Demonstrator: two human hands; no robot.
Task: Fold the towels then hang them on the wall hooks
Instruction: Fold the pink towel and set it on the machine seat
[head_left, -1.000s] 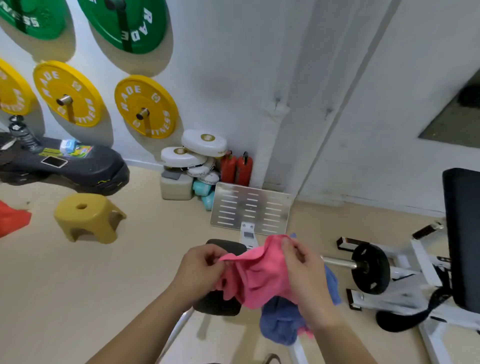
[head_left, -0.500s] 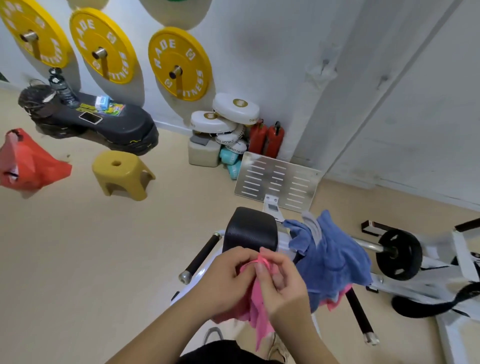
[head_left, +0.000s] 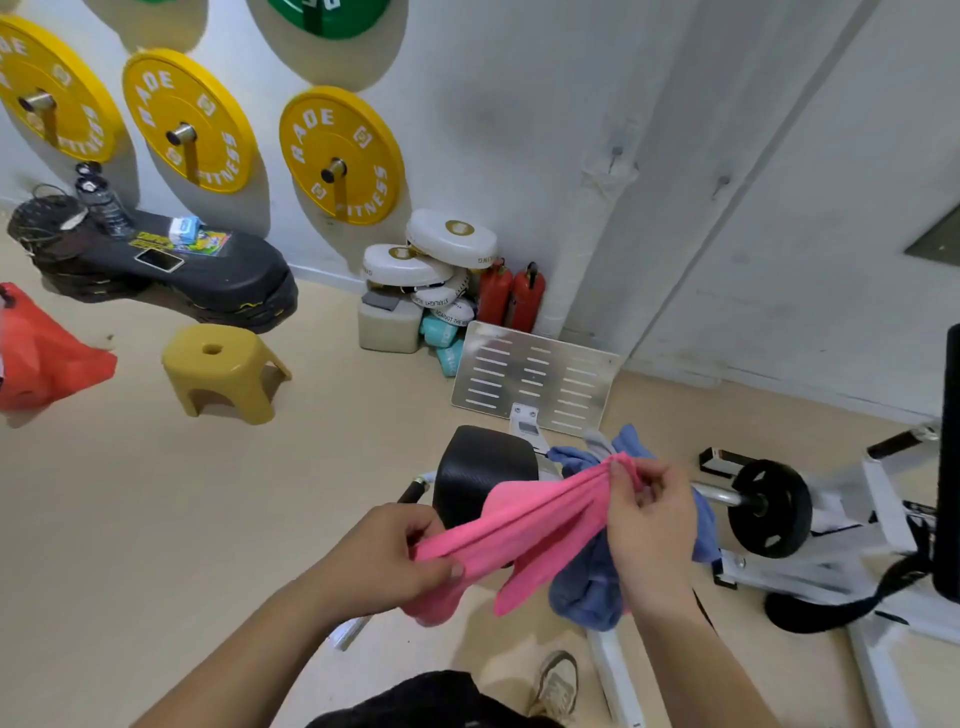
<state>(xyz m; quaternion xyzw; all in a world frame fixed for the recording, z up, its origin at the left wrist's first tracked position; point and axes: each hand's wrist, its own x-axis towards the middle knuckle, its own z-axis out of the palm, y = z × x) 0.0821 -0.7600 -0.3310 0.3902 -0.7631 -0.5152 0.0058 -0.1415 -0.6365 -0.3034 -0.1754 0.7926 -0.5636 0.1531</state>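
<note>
**Pink towel stretched between both hands**

I see the left hand curled round the lower end of the pink towel, thumb on top and fingers wrapped beneath, with a bunch of cloth spilling out below the fist. The right hand pinches the upper end between thumb and fingertips, the other fingers loosely bent. The towel runs taut and gathered in long pleats from one grip up to the other, and a loose flap hangs down between them, nearer the right grip.

Just behind and below the right hand a blue towel lies draped in a heap over the white machine frame. A black pad stands just beyond the towel's middle, between the two grips. Two wall hooks sit high on the white wall, well apart from both hands, above the right grip. A yellow stool stands on the floor, far out past the left hand.
</note>
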